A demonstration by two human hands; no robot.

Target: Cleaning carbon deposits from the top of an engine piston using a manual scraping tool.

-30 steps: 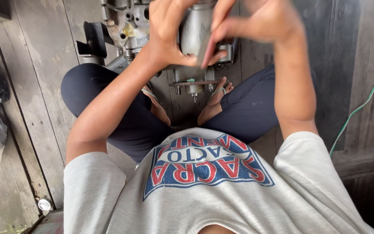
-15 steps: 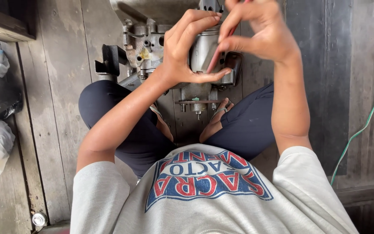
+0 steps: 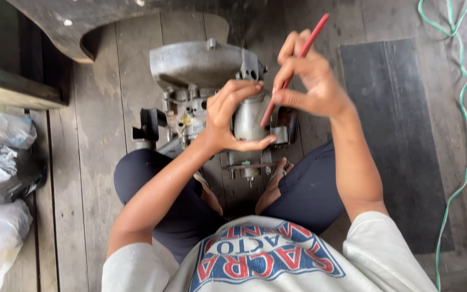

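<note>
**Red tool slants down onto the engine's cylinder**

The right hand [image 3: 312,81] pinches a thin red tool [image 3: 293,73] between thumb and fingers. Its long axis runs from the far right down toward the near left, and its lower tip meets the grey metal cylinder [image 3: 247,121]. The left hand [image 3: 231,116] wraps that cylinder from the left, fingers curled over the top and thumb beneath. The cylinder belongs to a small engine [image 3: 201,92] on the wooden floor [image 3: 87,162], just beyond the person's crossed legs.

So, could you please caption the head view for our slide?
Seated on a plank floor, left hand steadies a small engine; right hand holds a red pencil-like tool.
</note>
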